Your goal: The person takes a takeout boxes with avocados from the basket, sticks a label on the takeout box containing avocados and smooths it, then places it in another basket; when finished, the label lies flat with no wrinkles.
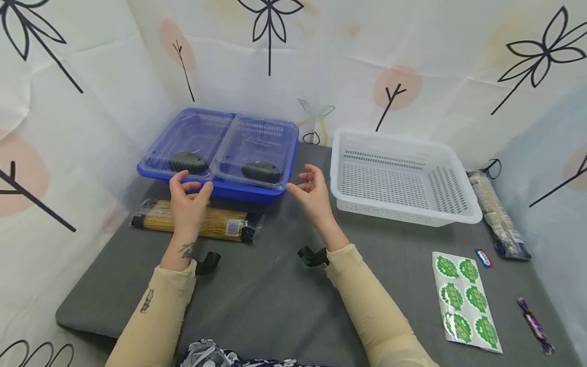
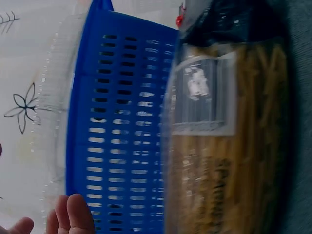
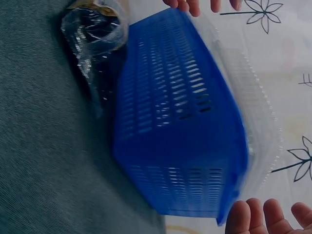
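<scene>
Spaghetti (image 1: 217, 221) lies bagged on the tabletop (image 1: 266, 290), just in front of a blue basket (image 1: 238, 192). Two clear trays (image 1: 261, 145) sit side by side on the basket, each with a dark lump (image 1: 261, 172) near its front. The left hand (image 1: 189, 204) is at the front edge, the right hand (image 1: 316, 199) by the right front corner; both are half open, fingers loosely bent, gripping nothing, and whether they touch the trays I cannot tell.

sticker sheet (image 1: 467, 300) lies in front of the white basket (image 1: 385, 178)
</scene>
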`<state>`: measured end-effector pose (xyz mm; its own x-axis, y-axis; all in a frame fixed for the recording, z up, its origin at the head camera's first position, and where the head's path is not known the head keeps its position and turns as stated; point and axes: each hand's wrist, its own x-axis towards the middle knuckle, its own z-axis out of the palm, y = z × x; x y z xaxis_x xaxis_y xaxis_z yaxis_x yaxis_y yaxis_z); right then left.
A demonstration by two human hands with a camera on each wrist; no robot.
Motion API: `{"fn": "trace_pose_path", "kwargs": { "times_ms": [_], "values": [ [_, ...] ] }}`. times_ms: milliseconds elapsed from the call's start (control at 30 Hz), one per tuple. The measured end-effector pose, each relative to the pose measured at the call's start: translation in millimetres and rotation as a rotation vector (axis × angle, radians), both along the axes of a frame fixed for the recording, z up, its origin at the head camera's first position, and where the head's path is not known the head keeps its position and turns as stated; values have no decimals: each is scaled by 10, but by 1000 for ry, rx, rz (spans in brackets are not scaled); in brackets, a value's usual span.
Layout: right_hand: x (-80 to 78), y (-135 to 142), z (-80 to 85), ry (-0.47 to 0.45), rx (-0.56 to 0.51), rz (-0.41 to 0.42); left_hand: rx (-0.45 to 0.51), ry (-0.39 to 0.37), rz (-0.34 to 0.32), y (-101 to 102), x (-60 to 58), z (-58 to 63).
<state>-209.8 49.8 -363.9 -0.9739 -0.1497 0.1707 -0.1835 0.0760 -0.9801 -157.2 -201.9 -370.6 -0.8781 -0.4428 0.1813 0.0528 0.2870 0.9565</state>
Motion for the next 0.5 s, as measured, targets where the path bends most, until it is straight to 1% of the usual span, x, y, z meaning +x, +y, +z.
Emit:
{"fn": "trace_pose_path", "kwargs": {
  "times_ms": [100, 200, 300, 400, 433, 500],
  "values": [
    [-8, -47, -65, -1, 13, -31, 69, -41, 22, 18, -42, -65],
    [-18, -81, -110, 1, 29, -50, 105, -54, 40, 13, -104, -137],
    [-31, -110, -137, 10, 42, -62, 150, -39, 50, -51, -214, -297],
    [-50, -144, -156, 20, 49, -64, 185, -22, 53, -150, -348, -500],
    [-57, -157, -161, 24, 54, -65, 203, -19, 55, -178, -382, -547],
    [-68, -186, -166, 29, 59, -63, 215, -8, 58, -206, -423, -601]
  ]
}}
